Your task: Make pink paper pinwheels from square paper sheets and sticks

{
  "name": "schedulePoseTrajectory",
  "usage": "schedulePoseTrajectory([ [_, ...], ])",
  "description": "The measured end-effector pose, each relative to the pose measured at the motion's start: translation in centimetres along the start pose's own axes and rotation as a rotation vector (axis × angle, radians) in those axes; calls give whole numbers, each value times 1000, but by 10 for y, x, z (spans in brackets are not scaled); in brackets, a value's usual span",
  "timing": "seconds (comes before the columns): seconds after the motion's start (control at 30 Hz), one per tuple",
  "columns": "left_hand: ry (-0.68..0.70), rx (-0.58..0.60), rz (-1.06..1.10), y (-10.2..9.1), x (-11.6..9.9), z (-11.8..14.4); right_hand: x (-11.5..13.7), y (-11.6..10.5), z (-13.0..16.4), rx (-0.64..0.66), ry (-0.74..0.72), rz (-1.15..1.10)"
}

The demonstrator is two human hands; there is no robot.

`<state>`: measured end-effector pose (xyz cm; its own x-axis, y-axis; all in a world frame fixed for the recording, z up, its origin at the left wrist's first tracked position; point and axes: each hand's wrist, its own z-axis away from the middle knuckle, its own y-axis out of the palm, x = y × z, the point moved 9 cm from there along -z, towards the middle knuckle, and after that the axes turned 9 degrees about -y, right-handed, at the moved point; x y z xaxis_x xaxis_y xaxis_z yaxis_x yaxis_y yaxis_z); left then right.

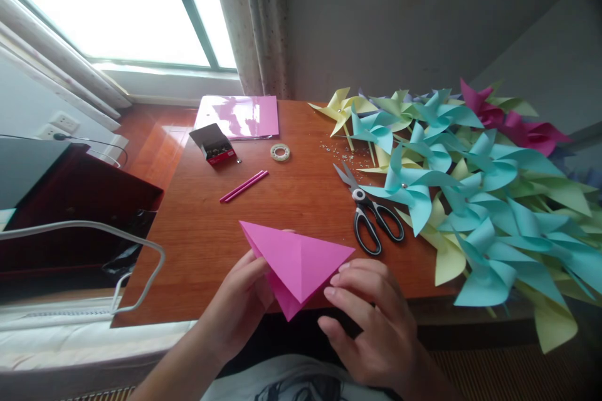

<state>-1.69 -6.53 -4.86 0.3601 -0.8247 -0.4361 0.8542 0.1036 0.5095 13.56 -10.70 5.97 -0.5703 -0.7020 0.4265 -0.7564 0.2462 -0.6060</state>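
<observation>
Two hands: both are working at the lower middle of the frame; the left hand (242,301) is pinching the left edge of the pink paper (296,260), fingers closed on it; the right hand (371,319) is resting curled fingertips on the lower right edge, pressing rather than clasping.
Paper place: it is sitting at the near edge of the surface (291,194), its lower point hanging just past the rim.
Paper shape: it is folded into a triangle, with a crease running from the top down to the lower point.
Handling: it is likely behaving as a light, thin, fairly crisp sheet; easily creased or torn; best held by its edges and corners, away from the fold.
Scissors (371,216): they are lying just right of the paper, black-handled, blades shut.
Pinwheels (470,188): they are heaping up at the right in blue, yellow-green and magenta paper.
Upper left: two pink sticks (243,186), a tape roll (279,152), a small open box (212,143) and a glossy pink sheet (237,116) are lying well apart from the hands.
</observation>
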Motion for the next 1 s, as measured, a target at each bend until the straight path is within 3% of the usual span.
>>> schedulePoseTrajectory([
  [0.1, 20, 7, 9, 3, -3, 0, -4, 4, -2, 40, 7, -3],
  [0.23, 25, 45, 63, 7, -5, -3, -3, 27, -5, 209, -58, 27],
  [0.33, 73, 85, 110, 10, -9, -4, -6, 36, -4, 225, -55, 73],
  [0.5, 170, 187, 28, 21, -14, -2, -17, 22, -6, 29, 40, 67],
  [0.6, 254, 121, -115, 21, -19, -1, -25, 7, -8, -103, 118, 34],
  [0.73, 414, -43, -334, 22, -38, 3, -51, -9, 4, -331, 424, -149],
  [0.83, 470, -66, -444, 31, -48, 4, -71, -8, 21, -521, 670, -375],
  [1.0, 504, -54, -430, 41, -54, 3, -86, 7, 33, -595, 855, -646],
])
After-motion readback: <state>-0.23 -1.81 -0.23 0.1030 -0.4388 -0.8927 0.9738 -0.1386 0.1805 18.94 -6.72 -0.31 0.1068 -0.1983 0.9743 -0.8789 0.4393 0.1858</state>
